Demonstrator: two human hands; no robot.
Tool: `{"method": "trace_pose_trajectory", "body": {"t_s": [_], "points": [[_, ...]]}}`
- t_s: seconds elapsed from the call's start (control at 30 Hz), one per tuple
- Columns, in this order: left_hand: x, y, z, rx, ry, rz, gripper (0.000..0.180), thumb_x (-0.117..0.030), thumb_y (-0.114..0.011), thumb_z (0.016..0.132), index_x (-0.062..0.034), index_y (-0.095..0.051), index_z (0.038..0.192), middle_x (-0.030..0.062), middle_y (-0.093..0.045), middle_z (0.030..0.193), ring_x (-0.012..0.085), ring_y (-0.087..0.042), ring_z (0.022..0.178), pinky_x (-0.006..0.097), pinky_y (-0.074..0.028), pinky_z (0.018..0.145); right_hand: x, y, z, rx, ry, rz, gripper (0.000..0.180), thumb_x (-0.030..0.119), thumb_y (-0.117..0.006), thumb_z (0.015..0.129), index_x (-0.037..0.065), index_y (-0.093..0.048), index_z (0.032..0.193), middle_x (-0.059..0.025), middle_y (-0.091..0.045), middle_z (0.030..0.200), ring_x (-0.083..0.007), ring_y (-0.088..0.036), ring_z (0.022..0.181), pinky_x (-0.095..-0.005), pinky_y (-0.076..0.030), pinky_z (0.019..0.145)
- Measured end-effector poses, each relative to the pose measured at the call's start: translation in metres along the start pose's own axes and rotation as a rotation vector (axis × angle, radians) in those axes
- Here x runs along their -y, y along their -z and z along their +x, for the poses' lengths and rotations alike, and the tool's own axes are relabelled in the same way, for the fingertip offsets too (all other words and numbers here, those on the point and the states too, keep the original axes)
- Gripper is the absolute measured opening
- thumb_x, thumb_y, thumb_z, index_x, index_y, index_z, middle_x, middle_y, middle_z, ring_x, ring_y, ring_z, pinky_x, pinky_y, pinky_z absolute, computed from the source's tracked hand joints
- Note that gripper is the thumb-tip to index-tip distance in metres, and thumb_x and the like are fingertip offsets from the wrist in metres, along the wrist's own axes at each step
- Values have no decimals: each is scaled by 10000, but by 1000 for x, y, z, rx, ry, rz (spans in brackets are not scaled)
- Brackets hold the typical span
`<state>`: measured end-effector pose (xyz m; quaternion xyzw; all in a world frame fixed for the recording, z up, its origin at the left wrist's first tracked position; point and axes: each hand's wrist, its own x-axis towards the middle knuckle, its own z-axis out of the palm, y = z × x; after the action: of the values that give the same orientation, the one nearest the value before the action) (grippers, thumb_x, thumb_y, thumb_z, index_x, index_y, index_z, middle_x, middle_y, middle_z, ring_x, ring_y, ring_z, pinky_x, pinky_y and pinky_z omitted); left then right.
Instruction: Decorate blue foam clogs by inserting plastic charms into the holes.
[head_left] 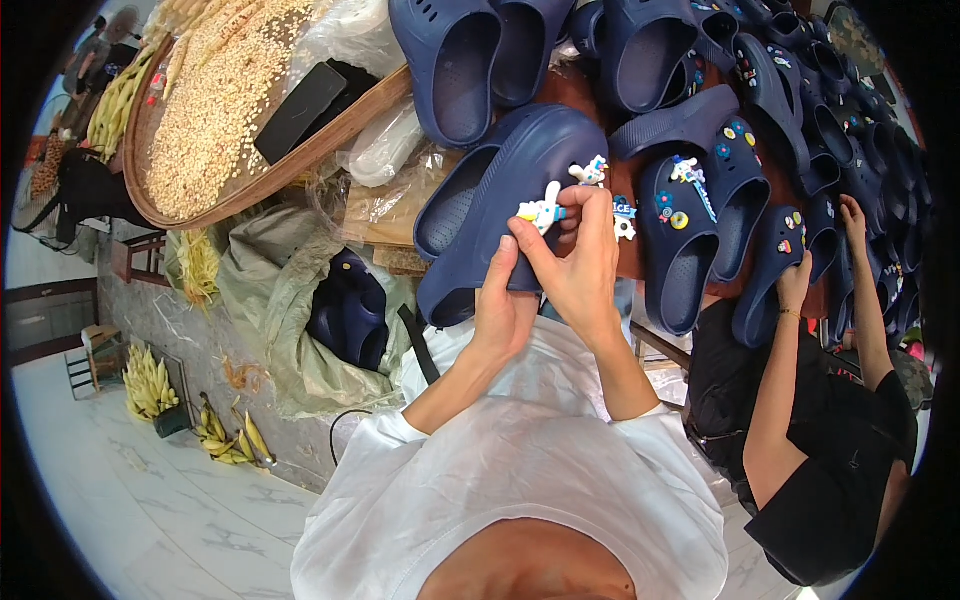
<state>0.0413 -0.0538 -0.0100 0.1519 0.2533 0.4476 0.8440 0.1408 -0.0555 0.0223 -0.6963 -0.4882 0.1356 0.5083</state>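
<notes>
A navy blue foam clog [530, 150] is held up in front of me. My left hand [507, 310] is closed on its lower side, thumb up along the upper. With thumb and fingers my right hand [582, 262] pinches a white cartoon-shaped shoe charm [541, 210] against the clog's upper; whether its stem sits in a hole is hidden. Beside it on the same clog are another white charm [590, 171] and a blue lettered charm [624, 212], partly behind my right fingers. A second navy clog [447, 222] lies just behind on the left.
Many navy clogs [680, 250], some with charms, cover the brown table to the right. A co-worker's hands [795, 285] handle a clog there. A round woven tray [225, 205] of corn kernels holds a black phone [303, 110]. A sack [265, 260] with clogs sits left.
</notes>
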Motion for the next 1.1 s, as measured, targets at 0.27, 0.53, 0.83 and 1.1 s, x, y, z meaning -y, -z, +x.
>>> {"method": "trace_pose_trajectory", "body": {"t_s": [0.27, 0.53, 0.83, 1.1], "points": [[-9, -5, 0, -53, -34, 15, 535, -422, -420, 1039, -50, -434, 1423, 87, -531, 1393, 210, -511, 1275, 393, -388, 1060, -33, 1, -7, -92, -120, 351, 325, 155, -690, 933, 6, -475, 1126, -88, -631, 940, -110, -601, 780, -272, -500, 676], [-11, 12, -8, 4, -28, 14, 514, -315, -508, 999, -36, -426, 1423, 114, -540, 1382, 236, -533, 1256, 414, -413, 1055, -111, 8, -9, -24, -231, -136, 334, 161, -666, 917, -26, -488, 1130, -163, -590, 937, -266, -576, 763, -373, -472, 692], [1, 20, -7, 3, -124, 195, 562, 6, -585, 865, -38, -432, 1404, 111, -551, 1314, 243, -549, 1209, 423, -434, 1042, -79, 21, 3, -126, -32, -217, 345, 178, -638, 938, -26, -538, 1197, -186, -558, 1083, -310, -575, 964, -397, -471, 798], [12, 46, 4, 128, -105, 384, 553, 23, -583, 836, 3, -448, 1372, 121, -548, 1311, 247, -548, 1203, 379, -427, 1041, -51, 12, 17, -93, -1, 7, 595, 329, -747, 859, -4, -494, 1283, -126, -502, 1138, -225, -543, 989, -345, -473, 821]]}}
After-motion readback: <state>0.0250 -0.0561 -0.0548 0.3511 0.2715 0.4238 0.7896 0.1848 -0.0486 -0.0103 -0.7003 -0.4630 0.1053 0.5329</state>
